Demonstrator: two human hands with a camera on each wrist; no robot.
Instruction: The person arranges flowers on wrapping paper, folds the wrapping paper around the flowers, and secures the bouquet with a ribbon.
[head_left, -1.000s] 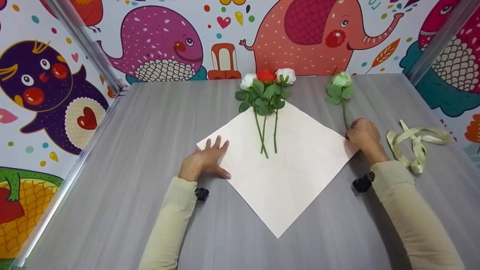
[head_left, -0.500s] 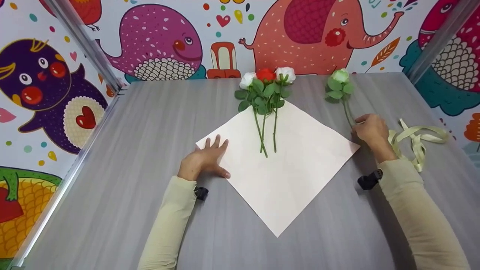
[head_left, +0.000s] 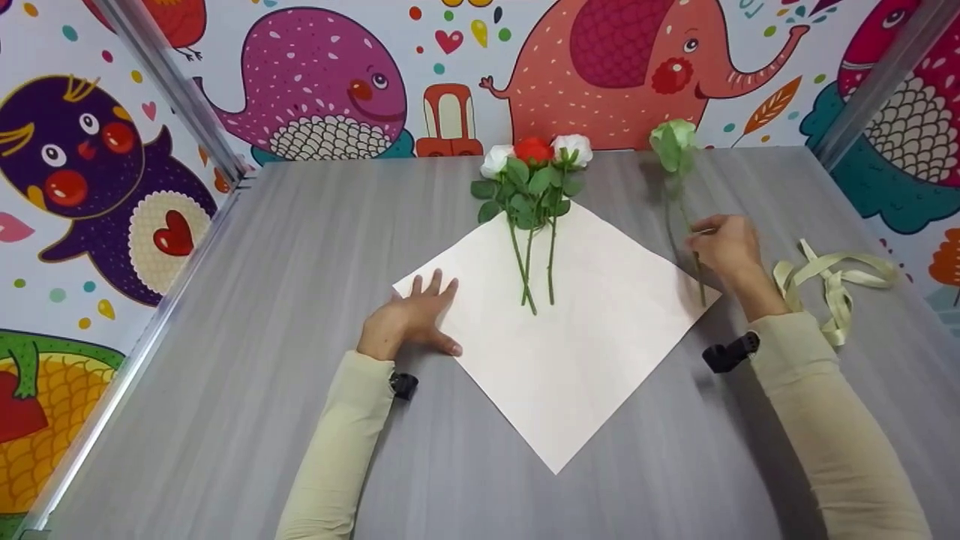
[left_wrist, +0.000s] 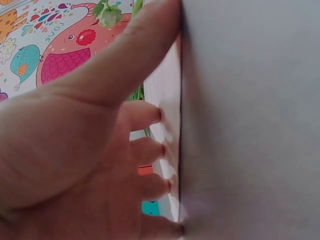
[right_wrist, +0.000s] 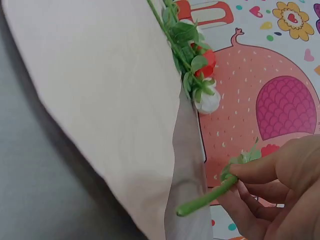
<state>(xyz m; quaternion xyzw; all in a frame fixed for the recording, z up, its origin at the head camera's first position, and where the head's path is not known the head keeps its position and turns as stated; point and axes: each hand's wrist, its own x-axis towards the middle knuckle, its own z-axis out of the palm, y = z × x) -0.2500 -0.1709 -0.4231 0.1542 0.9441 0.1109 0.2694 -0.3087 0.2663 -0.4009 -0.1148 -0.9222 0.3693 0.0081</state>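
My right hand point(head_left: 726, 247) pinches the green stem point(right_wrist: 207, 198) of a pale green rose point(head_left: 673, 139) between thumb and fingers. The rose is raised, its bloom overlapping the wall in the head view and its stem end over the paper's right corner. A pale pink square sheet of paper point(head_left: 570, 360) lies cornerwise on the table. My left hand point(head_left: 411, 319) rests with spread fingers on the paper's left corner, thumb along its edge. Across the top of the paper lie a red rose point(head_left: 532, 152) and two white roses point(head_left: 572, 151), their stems crossing low down.
A loose cream ribbon point(head_left: 836, 289) lies curled at the right, beside my right wrist. The grey table point(head_left: 262, 300) ends at a wall with cartoon animals point(head_left: 322, 82). Metal posts point(head_left: 169, 90) stand at the back corners.
My right hand has picked up the pale green rose from the table, first shifting right, then back left over the paper's right corner. The left hand has stayed in place.
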